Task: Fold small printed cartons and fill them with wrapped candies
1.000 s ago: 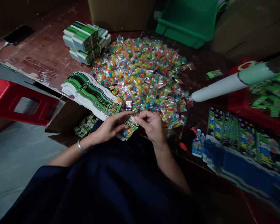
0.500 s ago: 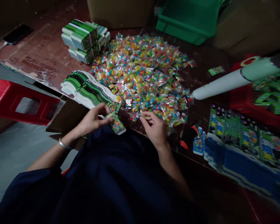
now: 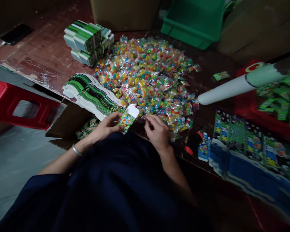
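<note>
No print is legible on the small green cardboard box [image 3: 127,118]; left hand [image 3: 105,126] grips it, now raised with its white flap open, while the right hand [image 3: 157,131], grip empty, has reached the heap of clear candy packets [image 3: 147,74].

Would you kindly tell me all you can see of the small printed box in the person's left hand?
The small box is a slim carton, seemingly thin card, printed green with bright coloured dots. Its white top flap stands open, pointing up and away toward the pile of candy packets. The left hand grips its lower end between thumb and fingers, holding it tilted above the table's front edge. The right hand is apart from it, fingers on the nearest packets. Whether anything is inside cannot be told.
</note>
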The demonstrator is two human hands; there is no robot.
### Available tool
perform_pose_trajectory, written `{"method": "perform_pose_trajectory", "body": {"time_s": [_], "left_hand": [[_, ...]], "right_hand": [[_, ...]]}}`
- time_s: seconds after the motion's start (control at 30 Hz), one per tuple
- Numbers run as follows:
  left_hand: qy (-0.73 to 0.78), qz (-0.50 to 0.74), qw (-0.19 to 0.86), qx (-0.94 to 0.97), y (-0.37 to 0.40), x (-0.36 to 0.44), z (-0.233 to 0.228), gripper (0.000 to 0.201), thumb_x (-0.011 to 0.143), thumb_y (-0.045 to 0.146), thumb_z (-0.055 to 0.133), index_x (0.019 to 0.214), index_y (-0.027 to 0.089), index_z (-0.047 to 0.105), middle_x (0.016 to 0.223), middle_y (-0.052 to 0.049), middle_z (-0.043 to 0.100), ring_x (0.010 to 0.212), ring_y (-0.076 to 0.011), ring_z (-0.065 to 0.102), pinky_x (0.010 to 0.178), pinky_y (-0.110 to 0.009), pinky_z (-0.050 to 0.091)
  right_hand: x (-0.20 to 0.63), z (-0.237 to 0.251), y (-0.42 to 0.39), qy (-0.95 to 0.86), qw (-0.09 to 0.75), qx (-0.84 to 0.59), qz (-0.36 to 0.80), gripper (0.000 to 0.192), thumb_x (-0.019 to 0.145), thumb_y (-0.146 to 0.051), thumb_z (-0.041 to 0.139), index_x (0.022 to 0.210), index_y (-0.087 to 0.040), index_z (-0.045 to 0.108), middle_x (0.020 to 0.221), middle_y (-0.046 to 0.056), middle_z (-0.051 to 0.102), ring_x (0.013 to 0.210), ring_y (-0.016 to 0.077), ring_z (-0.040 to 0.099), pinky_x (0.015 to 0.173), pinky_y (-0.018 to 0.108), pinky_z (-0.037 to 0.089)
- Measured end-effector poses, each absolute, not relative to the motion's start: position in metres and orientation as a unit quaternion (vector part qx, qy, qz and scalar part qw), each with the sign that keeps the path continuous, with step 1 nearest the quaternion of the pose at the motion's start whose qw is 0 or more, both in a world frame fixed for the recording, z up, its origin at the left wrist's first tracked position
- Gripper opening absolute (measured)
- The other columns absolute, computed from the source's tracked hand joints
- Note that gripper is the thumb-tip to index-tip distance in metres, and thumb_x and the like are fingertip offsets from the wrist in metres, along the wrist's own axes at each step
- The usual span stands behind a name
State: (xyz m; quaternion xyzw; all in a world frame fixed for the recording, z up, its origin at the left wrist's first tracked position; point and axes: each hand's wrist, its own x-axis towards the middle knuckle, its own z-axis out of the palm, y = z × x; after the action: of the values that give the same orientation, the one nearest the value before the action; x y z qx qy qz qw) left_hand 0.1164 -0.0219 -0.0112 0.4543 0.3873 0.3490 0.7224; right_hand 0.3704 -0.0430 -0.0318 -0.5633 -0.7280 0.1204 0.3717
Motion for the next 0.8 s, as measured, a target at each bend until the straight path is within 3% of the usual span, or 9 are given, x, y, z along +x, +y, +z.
{"method": "perform_pose_trajectory", "body": {"time_s": [0.1,0.23,0.43,0.6,0.7,0.8], "left_hand": [[0.390,0.314,0.684,0.531,-0.024,0.127,-0.008,0.032,0.084,0.035,0.081,0.107,0.017,0.067,0.096,-0.003,0.074,0.084,-0.0168,0.067,0.077,-0.028,0.055],[0.413,0.273,0.606,0.623,-0.027,0.135,-0.005,0.030,0.098,0.044,0.066,0.105,0.016,0.068,0.089,-0.004,0.073,0.080,-0.0180,0.066,0.074,-0.029,0.052],[0.410,0.285,0.576,0.647,-0.031,0.139,-0.003,0.028,0.097,0.042,0.069,0.108,0.016,0.069,0.094,-0.006,0.076,0.086,-0.0198,0.071,0.079,-0.030,0.055],[0.418,0.324,0.598,0.602,-0.033,0.147,-0.007,0.029,0.094,0.041,0.073,0.106,0.015,0.069,0.097,-0.008,0.076,0.087,-0.0200,0.071,0.081,-0.032,0.058],[0.395,0.381,0.631,0.549,-0.033,0.153,-0.009,0.034,0.090,0.039,0.078,0.111,0.016,0.064,0.098,-0.007,0.072,0.086,-0.0178,0.070,0.078,-0.030,0.060],[0.371,0.437,0.629,0.524,-0.033,0.156,-0.008,0.048,0.088,0.035,0.080,0.128,0.021,0.057,0.102,-0.006,0.068,0.088,-0.0167,0.068,0.079,-0.029,0.060]], "right_hand": [[0.381,-0.005,-0.044,-0.653,0.470,-0.573,0.155,0.024,0.096,-0.018,0.064,0.113,-0.027,0.079,0.117,0.009,0.073,0.102,0.0245,0.073,0.087,0.042,0.063],[0.375,0.027,-0.047,-0.585,0.536,-0.560,0.238,0.022,0.095,-0.023,0.069,0.116,-0.027,0.074,0.105,0.006,0.077,0.092,0.0213,0.076,0.083,0.038,0.065],[0.358,0.031,-0.041,-0.617,0.454,-0.567,0.302,0.007,0.094,-0.028,0.072,0.101,-0.025,0.072,0.094,0.003,0.077,0.081,0.0182,0.075,0.075,0.033,0.064],[0.358,0.023,-0.034,-0.685,0.432,-0.553,0.194,0.011,0.093,-0.031,0.075,0.083,-0.026,0.075,0.103,0.007,0.074,0.099,0.0244,0.072,0.086,0.042,0.062],[0.357,0.017,-0.037,-0.695,0.434,-0.527,0.227,0.012,0.097,-0.033,0.069,0.093,-0.028,0.079,0.119,0.008,0.073,0.111,0.0258,0.071,0.095,0.045,0.060],[0.354,0.007,-0.044,-0.630,0.478,-0.531,0.304,0.021,0.097,-0.037,0.069,0.115,-0.029,0.075,0.118,0.007,0.076,0.107,0.0235,0.074,0.089,0.039,0.064]]}}
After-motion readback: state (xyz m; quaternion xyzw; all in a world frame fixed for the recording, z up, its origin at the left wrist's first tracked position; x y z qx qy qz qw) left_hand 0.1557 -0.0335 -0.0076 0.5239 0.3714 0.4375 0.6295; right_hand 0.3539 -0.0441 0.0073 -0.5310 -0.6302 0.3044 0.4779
